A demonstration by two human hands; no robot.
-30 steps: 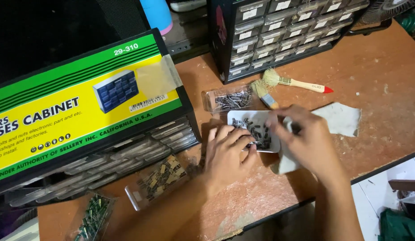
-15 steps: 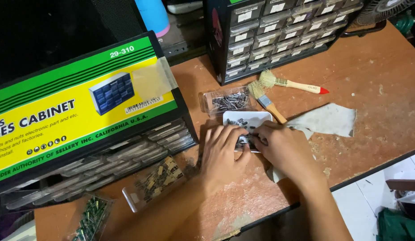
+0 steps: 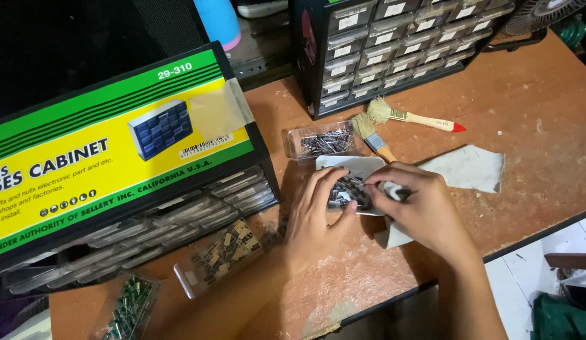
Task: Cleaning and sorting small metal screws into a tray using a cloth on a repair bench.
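White tray (image 3: 351, 166) lies long axis left-right, left hand (image 3: 319, 214) steadying it, right hand (image 3: 419, 204) pinching small dark parts (image 3: 348, 190).

Left hand (image 3: 318, 217) and right hand (image 3: 422, 211) pick small dark parts (image 3: 349, 189) from a white tray (image 3: 349, 165).

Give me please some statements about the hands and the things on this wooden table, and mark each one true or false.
1. The left hand rests on a small white tray of dark parts. True.
2. Two brushes lie on the table behind the tray. True.
3. The right hand holds a brush. False: its fingers pinch small dark parts at the tray.
4. The cloth lies left of the tray. False: it lies on the right.
5. A clear drawer with thin dark parts stands behind the tray. True.
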